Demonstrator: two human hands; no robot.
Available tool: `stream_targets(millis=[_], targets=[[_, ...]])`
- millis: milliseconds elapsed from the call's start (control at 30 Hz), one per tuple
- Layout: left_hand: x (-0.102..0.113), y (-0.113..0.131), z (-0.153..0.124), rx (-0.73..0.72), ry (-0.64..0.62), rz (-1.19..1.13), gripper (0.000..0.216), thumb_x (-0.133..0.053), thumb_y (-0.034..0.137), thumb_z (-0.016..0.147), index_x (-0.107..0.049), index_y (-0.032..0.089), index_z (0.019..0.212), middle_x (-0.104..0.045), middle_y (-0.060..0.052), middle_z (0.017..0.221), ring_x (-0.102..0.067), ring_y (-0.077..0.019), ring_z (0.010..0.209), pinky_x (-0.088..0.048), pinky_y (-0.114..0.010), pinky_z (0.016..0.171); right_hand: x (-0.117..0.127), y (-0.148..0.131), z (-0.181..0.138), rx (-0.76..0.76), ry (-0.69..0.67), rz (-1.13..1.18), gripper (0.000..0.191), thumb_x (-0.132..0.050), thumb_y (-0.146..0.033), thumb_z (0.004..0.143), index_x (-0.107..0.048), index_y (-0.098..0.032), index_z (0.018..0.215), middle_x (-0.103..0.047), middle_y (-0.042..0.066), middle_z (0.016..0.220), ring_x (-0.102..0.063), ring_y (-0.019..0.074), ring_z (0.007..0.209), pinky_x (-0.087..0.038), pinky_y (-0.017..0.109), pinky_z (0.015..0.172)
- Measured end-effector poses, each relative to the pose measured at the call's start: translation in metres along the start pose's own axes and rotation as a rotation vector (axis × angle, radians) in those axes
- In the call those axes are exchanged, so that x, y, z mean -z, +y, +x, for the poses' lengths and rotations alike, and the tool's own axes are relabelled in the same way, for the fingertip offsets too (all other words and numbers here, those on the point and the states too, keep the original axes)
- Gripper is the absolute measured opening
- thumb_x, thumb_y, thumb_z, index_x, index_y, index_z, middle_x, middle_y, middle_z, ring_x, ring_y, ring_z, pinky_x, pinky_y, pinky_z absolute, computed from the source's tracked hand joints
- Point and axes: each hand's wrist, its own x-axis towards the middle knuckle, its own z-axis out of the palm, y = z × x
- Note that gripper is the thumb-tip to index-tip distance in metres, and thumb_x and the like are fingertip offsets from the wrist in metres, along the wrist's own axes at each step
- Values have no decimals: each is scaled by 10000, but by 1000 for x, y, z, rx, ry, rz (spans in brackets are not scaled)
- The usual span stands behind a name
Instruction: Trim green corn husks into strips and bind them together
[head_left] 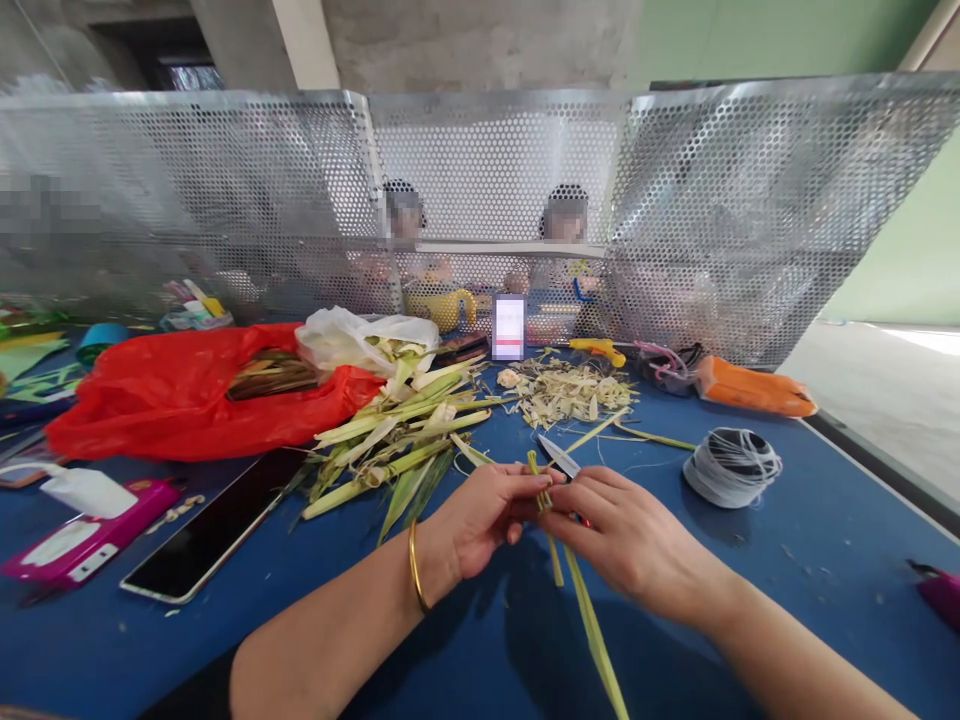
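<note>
My left hand (pixel 484 515), with a gold bangle on the wrist, pinches a small folded piece of green plant strip (pixel 534 470), which looks like corn husk. Close against it, my right hand (pixel 619 530) is closed on the same piece. A long pale-green strip (pixel 592 630) hangs down from between the hands toward the front edge. Just beyond the fingers a pointed metal blade (pixel 559 457) shows, with a bit of red by the right fingers. Whether the right hand holds the blade or it lies on the table, I cannot tell.
Corn husks (pixel 405 430) lie heaped left of centre, shredded scraps (pixel 570 392) behind. Around them are a red plastic bag (pixel 172 400), a phone (pixel 214 525), a magenta power strip (pixel 90 535), a roll of grey string (pixel 731 468) and an orange packet (pixel 754 388). A perforated metal screen (pixel 495 150) stands behind.
</note>
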Motion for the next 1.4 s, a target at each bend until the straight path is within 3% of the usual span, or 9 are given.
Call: stream_targets(millis=[133, 300, 400, 667, 867, 1067, 1167, 1267, 1400], targets=[[-4, 3, -4, -95, 37, 182, 186, -723, 280, 681, -715, 131, 791, -610, -9, 639, -488, -58, 480, -240, -160, 359, -7, 2, -4, -73, 183, 147, 240, -413, -159, 966, -644, -186, 1027, -681, 58, 873, -612, 162, 813, -454, 322, 780], [-8, 8, -12, -141, -68, 399, 295, -660, 374, 731, -714, 120, 871, -693, -60, 740, -562, -93, 514, -288, -181, 403, -12, 4, -7, -431, 406, 323, 219, -460, -231, 944, -671, -215, 888, -674, 77, 967, -624, 192, 903, -472, 325, 800], [-9, 8, -14, -113, -136, 476, 304, -631, 361, 743, -720, 120, 906, -713, -75, 855, -530, -71, 501, -270, -182, 407, -14, 3, -6, -642, 310, 413, 261, -433, -277, 951, -640, -205, 810, -670, 48, 788, -615, 168, 722, -460, 266, 660], [-16, -1, -14, -195, -104, 603, 263, -616, 362, 770, -708, 119, 728, -628, -14, 621, -424, -64, 469, -287, -196, 458, -24, 5, -5, -960, 104, 465, 357, -458, -395, 898, -559, -201, 615, -593, -10, 564, -515, 141, 553, -342, 234, 519], [-10, 5, -9, -126, 49, 368, 236, -628, 348, 743, -683, 119, 766, -662, -34, 680, -364, -43, 438, -201, -193, 426, -9, 15, -7, -921, 102, 849, 214, -497, -404, 892, -573, -215, 958, -623, -41, 597, -504, 117, 469, -374, 227, 480], [0, 13, -7, -45, -30, 316, 264, -661, 390, 721, -655, 126, 731, -643, -16, 690, -383, -27, 441, -124, -196, 409, 15, 22, -10, -749, -112, 1548, 291, -595, -360, 860, -660, -167, 1067, -715, 90, 969, -684, 169, 712, -510, 286, 657], [0, 11, -7, -24, -47, 343, 293, -684, 409, 704, -658, 122, 758, -652, -19, 704, -395, -25, 435, -114, -202, 402, 9, 21, -9, -720, 35, 1494, 253, -641, -352, 842, -698, -170, 1009, -719, 80, 913, -666, 163, 728, -515, 288, 693], [-1, 9, -6, -12, -36, 361, 320, -690, 412, 704, -670, 115, 823, -679, -40, 738, -411, -27, 442, -132, -191, 397, 0, 19, -6, -709, 278, 1209, 188, -648, -355, 838, -732, -189, 866, -691, 48, 817, -610, 147, 694, -485, 267, 668], [-4, 7, -6, -24, -32, 382, 335, -673, 414, 718, -676, 108, 855, -690, -51, 741, -420, -32, 437, -153, -182, 381, -8, 16, -6, -716, 523, 1072, 216, -574, -368, 889, -691, -212, 797, -642, 31, 872, -565, 177, 869, -427, 276, 788]])
